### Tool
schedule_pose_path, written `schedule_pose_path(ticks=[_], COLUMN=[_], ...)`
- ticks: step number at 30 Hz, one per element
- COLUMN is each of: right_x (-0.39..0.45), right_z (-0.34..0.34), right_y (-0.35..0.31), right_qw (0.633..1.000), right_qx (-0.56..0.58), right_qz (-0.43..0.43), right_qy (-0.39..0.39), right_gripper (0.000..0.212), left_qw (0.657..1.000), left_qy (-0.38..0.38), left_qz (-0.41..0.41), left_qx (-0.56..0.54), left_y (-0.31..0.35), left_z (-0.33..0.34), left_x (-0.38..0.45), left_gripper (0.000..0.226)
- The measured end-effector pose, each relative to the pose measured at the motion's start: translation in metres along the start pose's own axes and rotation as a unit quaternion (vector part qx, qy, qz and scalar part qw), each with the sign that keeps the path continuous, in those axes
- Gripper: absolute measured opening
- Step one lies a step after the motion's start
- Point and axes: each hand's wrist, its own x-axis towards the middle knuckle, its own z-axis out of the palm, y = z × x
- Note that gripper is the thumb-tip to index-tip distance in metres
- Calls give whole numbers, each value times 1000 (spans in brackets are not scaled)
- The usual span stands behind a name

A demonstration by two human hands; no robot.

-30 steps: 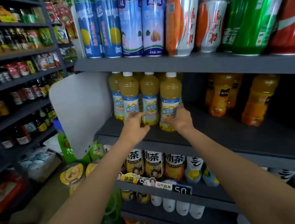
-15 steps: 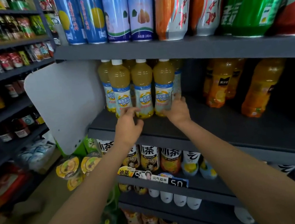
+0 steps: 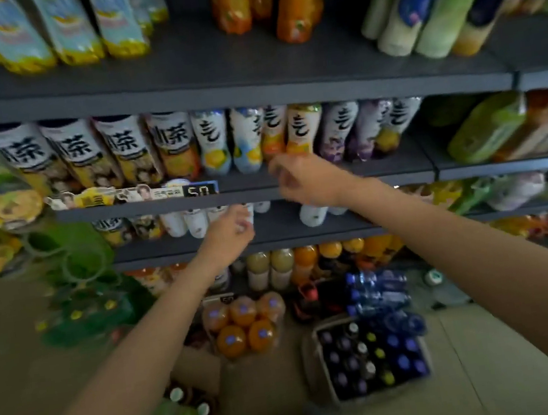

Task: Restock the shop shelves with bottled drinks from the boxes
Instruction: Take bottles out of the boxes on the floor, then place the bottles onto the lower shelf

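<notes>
Since the earlier frame both hands had left the yellow juice bottles on the upper shelf and the view had dropped toward the floor. The left hand (image 3: 230, 231) hung in front of a lower shelf, fingers loosely curled, and the right hand (image 3: 300, 180) hovered near the shelf of white-labelled bottles (image 3: 302, 128); both were blurred and seemed to hold nothing, well apart from each other. The stock to shelve sat on the floor below: a shrink-wrapped pack of orange bottles (image 3: 244, 324) and, just beside it, an open cardboard box (image 3: 310, 358) of dark bottles with coloured caps (image 3: 374, 357). Full plastic bottles like these would likely be fairly heavy, rigid and smooth; gripping one around the neck just under the cap, or round the body, looked safest.
</notes>
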Motion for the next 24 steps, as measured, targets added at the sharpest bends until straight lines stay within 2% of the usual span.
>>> schedule_pose_path(ticks=[2,5,7,11,16,19,24], right_x=[-28,-66,-93,-148,-193,-203,-211], right_z=[21,48,63,79,97,119,167], right_y=[27,75,113,190,294,359,459], right_qw=[994,976,968,945,933,932,931], right_qx=[-14,-39,-53,-19,-42,-61,-41], right_qz=[39,95,128,190,207,179,130], right_qy=[-104,-192,-211,-266,-292,-310,-339], right_gripper=[31,13,9,15,30,25,51], left_qw=[996,988,985,982,980,977,945], left_qy=[-70,-125,-133,-141,-144,-102,8], left_qz=[-29,-64,-84,-106,-125,-179,-325], left_qx=[37,64,70,61,61,63,-27], left_y=[-17,-29,-30,-12,15,14,4], left_z=[28,64,91,158,260,326,436], left_x=[-6,-9,-9,-1,22,27,28], left_gripper=[14,10,15,24,25,26,27])
